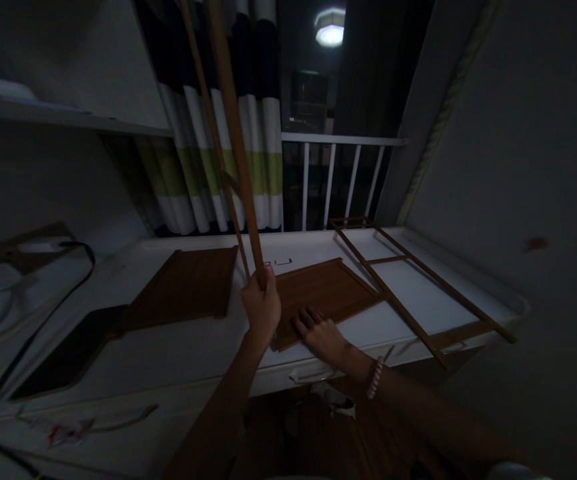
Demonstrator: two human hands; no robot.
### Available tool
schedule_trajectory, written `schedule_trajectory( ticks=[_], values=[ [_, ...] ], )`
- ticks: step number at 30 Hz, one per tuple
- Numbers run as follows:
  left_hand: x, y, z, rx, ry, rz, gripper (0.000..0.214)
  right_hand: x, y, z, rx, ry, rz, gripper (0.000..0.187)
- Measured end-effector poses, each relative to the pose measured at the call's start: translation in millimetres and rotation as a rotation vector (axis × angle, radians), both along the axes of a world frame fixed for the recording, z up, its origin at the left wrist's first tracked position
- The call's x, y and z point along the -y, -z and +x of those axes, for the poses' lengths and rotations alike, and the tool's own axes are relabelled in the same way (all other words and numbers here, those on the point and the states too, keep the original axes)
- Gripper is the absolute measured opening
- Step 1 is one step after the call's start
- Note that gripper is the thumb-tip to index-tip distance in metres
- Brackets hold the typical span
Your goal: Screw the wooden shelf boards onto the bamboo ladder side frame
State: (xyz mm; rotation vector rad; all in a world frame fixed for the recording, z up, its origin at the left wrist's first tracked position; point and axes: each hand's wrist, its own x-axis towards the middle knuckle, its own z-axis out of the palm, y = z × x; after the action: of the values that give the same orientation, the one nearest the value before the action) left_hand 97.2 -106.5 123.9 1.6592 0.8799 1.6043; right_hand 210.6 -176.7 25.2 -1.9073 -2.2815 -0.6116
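My left hand (pixel 262 305) is closed around the lower end of a tall wooden frame (pixel 235 127), which stands up in front of the curtain. It has two long bars joined by a short crosspiece, and its top runs out of view. My right hand (pixel 322 338) lies on the near edge of a brown wooden panel (pixel 335 291), fingers stretched over its surface. To the left, a second wooden panel (pixel 183 287) lies flat. A ladder-like wooden frame (pixel 393 293) rests on the right, its near ends jutting over the edge. Small dark pieces (pixel 282 261) lie behind the panel.
All this lies on a white ledge (pixel 178 360) with drawers below. A dark flat board (pixel 71 350) and a black cable (pixel 43 333) are at the left. Behind stand a striped curtain (pixel 263 173) and a white window railing (pixel 343 140). A shoe (pixel 335 400) is on the floor.
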Motion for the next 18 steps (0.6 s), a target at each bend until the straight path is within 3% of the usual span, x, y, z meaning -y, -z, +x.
schedule_trajectory(
  ticks=[4,9,18],
  values=[
    [3.6,-0.1,6.9,-0.102,-0.217,0.098,0.026,-1.2,1.1,-2.6,-0.138,0.004,0.095,0.035],
    [2.8,2.9,18.0,-0.174,-0.244,0.104,0.028,6.4,5.3,-4.3,-0.356,-0.002,0.084,0.044],
    [3.2,3.4,29.2,-0.220,-0.255,0.111,0.032,9.5,-0.4,-8.6,-0.493,-0.024,-0.036,0.047]
  ],
)
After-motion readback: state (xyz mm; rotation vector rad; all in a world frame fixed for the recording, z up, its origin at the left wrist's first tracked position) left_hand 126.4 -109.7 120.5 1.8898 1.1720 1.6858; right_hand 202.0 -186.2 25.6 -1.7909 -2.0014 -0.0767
